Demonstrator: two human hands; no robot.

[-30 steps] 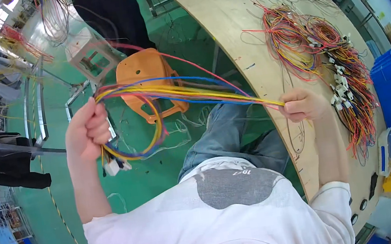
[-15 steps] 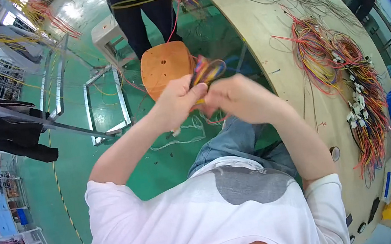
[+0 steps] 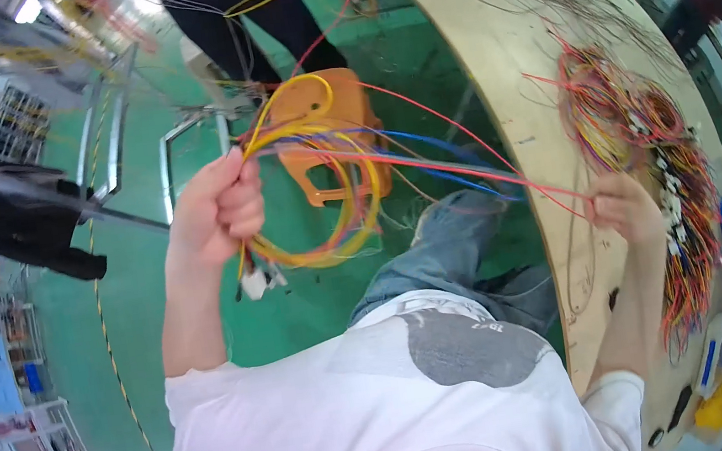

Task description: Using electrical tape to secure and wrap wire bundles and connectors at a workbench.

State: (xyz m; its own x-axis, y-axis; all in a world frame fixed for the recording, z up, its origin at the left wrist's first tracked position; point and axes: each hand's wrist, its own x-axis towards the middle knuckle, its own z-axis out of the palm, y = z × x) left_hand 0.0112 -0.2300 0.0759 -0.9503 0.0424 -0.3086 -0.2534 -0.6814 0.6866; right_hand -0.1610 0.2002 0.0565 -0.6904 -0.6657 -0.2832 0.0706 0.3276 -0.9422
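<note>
My left hand is closed around a coiled wire harness, mostly yellow with red and blue strands. The loops spread to the right of my fist, and white connectors dangle below it. Stretched out to the right, my right hand grips the ends of red wires that run taut from the coil. Several blue wires trail beside them, their ends short of my right hand.
An orange stool stands behind the coil. On the right, a wooden table carries bundled harnesses and many white connectors. Another person in dark trousers stands ahead. Metal frames and a dark jacket are at left.
My hands were close together over a bunched bundle. They have moved far apart, left hand leftward with the coil, right hand rightward pulling red wires straight. The coil has opened into wide loops.
</note>
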